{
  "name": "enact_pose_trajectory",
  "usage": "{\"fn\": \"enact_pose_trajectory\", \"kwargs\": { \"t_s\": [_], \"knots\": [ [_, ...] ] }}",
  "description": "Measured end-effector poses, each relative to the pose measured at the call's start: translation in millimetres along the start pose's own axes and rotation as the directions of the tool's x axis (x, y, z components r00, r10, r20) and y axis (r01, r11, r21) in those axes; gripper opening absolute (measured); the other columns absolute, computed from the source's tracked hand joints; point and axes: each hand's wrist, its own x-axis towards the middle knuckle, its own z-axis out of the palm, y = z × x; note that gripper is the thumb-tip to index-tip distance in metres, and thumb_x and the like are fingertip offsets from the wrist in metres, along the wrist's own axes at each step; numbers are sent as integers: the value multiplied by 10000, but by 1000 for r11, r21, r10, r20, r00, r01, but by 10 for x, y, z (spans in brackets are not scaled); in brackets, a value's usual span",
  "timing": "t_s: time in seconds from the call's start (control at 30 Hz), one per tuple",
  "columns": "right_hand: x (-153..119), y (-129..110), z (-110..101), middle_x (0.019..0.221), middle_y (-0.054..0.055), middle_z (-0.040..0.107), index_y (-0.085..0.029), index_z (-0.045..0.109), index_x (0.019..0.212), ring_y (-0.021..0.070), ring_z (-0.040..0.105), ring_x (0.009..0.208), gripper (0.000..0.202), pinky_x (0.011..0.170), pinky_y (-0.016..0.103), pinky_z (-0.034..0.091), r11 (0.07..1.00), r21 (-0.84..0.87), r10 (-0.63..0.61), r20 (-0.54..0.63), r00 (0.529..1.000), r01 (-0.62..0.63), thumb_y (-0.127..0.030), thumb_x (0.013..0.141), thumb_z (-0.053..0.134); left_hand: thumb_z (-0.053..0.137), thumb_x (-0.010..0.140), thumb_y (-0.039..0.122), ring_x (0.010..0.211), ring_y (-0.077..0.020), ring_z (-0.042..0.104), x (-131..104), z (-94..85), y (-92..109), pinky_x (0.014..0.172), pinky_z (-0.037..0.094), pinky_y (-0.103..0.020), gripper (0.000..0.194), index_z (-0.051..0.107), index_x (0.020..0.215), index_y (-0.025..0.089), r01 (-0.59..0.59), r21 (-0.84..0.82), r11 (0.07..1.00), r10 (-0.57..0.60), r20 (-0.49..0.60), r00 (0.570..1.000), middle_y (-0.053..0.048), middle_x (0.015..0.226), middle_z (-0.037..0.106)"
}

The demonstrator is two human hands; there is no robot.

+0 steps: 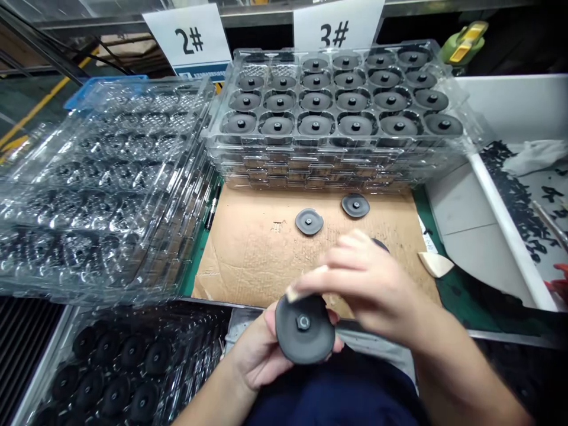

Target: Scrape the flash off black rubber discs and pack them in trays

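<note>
My left hand (266, 352) grips a black rounded disc (306, 346) from below, its raised centre stub facing up. At the disc's far rim is my right hand (364, 278), blurred, its fingers pinched on a small cream-coloured piece (291, 294) that looks like a pad or wedge. On the cardboard sheet (248, 248) beyond my hands lie two similar discs, a nearer one (309, 221) and a farther one (355, 205). Part of another disc (380, 244) shows behind my right hand, which hides most of it.
Stacked clear trays (310, 160) at the back hold rows of discs. Stacked clear trays (84, 195) stand left; a tray of discs (115, 373) sits lower left. At right are a cream wedge (436, 264) and a white bin (510, 231) with small black pieces beyond its wall.
</note>
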Motion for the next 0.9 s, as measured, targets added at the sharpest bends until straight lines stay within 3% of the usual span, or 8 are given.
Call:
{"fn": "enact_pose_trajectory", "kwargs": {
  "t_s": [0.17, 0.3, 0.43, 0.57, 0.63, 0.7, 0.77, 0.9],
  "knots": [
    [-287, 428, 395, 949, 2, 613, -285, 602, 1040, 134, 560, 846, 250, 718, 259, 444, 893, 217, 436, -193, 879, -395, -172, 870, 459, 755, 597, 323, 826, -238, 667, -30, 7, 35, 686, 548, -271, 546, 567, 1080, 151, -21, -142, 990, 35, 98, 995, -85, 948, 677],
    [-512, 618, 923, 1076, 75, 523, -244, 577, 1108, 190, 551, 907, 288, 733, 334, 475, 830, 177, 557, -299, 775, -529, -197, 846, 469, 744, 611, 355, 855, -234, 660, -54, -20, 48, 724, 539, -278, 525, 586, 1073, 163, -51, -137, 989, 70, 137, 988, -69, 975, 668],
    [-556, 501, 961, 1138, 92, 463, -227, 542, 1142, 129, 529, 697, 301, 643, 303, 473, 789, 198, 602, -437, 668, -582, -193, 861, 442, 636, 686, 486, 921, -246, 639, -78, -64, 35, 765, 523, -285, 549, 563, 1137, 181, -100, -115, 988, 123, 218, 968, -71, 1028, 648],
    [-508, 307, 764, 1033, 38, 551, -243, 603, 1015, 153, 537, 883, 235, 751, 274, 443, 834, 257, 552, -398, 733, -488, -152, 862, 448, 506, 762, 532, 895, -232, 647, -95, -95, 59, 722, 528, -285, 559, 435, 1259, 287, -277, 143, 950, 239, 240, 941, -53, 1126, 579],
    [-504, 250, 733, 996, 21, 573, -250, 604, 1003, 149, 529, 939, 247, 786, 261, 427, 846, 284, 530, -353, 771, -451, -126, 863, 442, 578, 758, 440, 969, -225, 609, -89, -111, 84, 826, 490, -337, 626, 314, 1320, 359, -431, 485, 761, 369, 222, 902, -45, 1189, 524],
    [-525, 219, 748, 1000, 11, 572, -263, 589, 1039, 131, 533, 892, 270, 763, 244, 428, 843, 285, 534, -337, 775, -457, -113, 856, 456, 675, 713, 273, 1089, -225, 522, -76, -131, 105, 959, 390, -393, 850, 146, 1372, 372, -491, 794, 359, 502, 280, 818, -55, 1228, 489],
    [-561, 200, 777, 1004, 6, 567, -276, 569, 1079, 113, 529, 801, 302, 712, 232, 430, 837, 269, 545, -335, 769, -476, -108, 845, 479, 698, 676, 146, 1147, -221, 459, -65, -151, 117, 998, 342, -413, 1023, -13, 1389, 332, -469, 883, 2, 545, 393, 741, -82, 1235, 483],
    [-632, 149, 792, 994, 3, 566, -294, 531, 1140, 103, 523, 751, 372, 694, 230, 431, 863, 239, 504, -345, 792, -445, -91, 830, 507, 692, 671, 105, 1111, -204, 483, -77, -179, 123, 959, 386, -393, 1079, -104, 1383, 259, -454, 874, -173, 545, 469, 695, -115, 1211, 498]
  ]
}}
